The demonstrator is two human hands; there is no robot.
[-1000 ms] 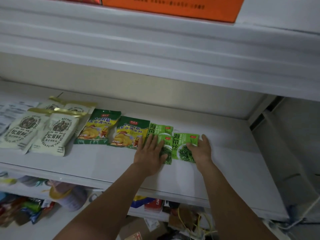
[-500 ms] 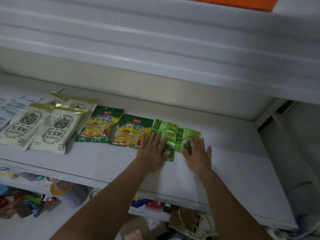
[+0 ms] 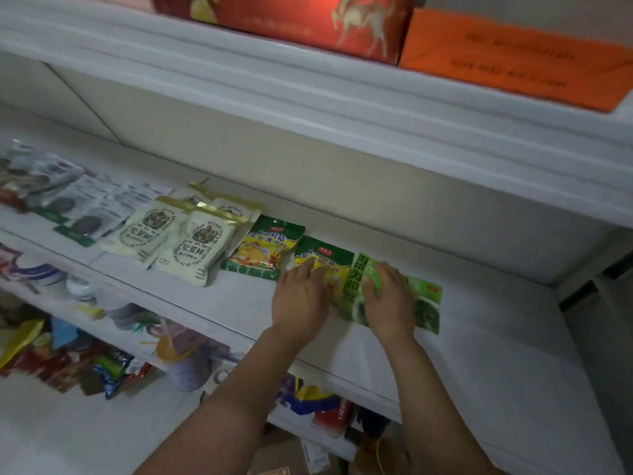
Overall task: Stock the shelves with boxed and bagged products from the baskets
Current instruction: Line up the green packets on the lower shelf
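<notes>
Green seaweed packets [image 3: 426,303] looked light, limp and slick, best pinched at an edge; the right grip [image 3: 388,303] and left grip [image 3: 301,303] lay flat-fingered on packets, clasping nothing

Left hand [image 3: 301,303], right hand [image 3: 388,301] palms down, fingers extended.

Flat light-green plastic seaweed packets [image 3: 426,305] lay overlapped, face up, on the white shelf board [image 3: 496,344]. Just left, edge to edge with them: two green-and-yellow seasoning sachets [image 3: 265,246], flat, side by side. Further left, cream gold-topped mushroom pouches [image 3: 191,250], overlapping, slightly skewed.
</notes>
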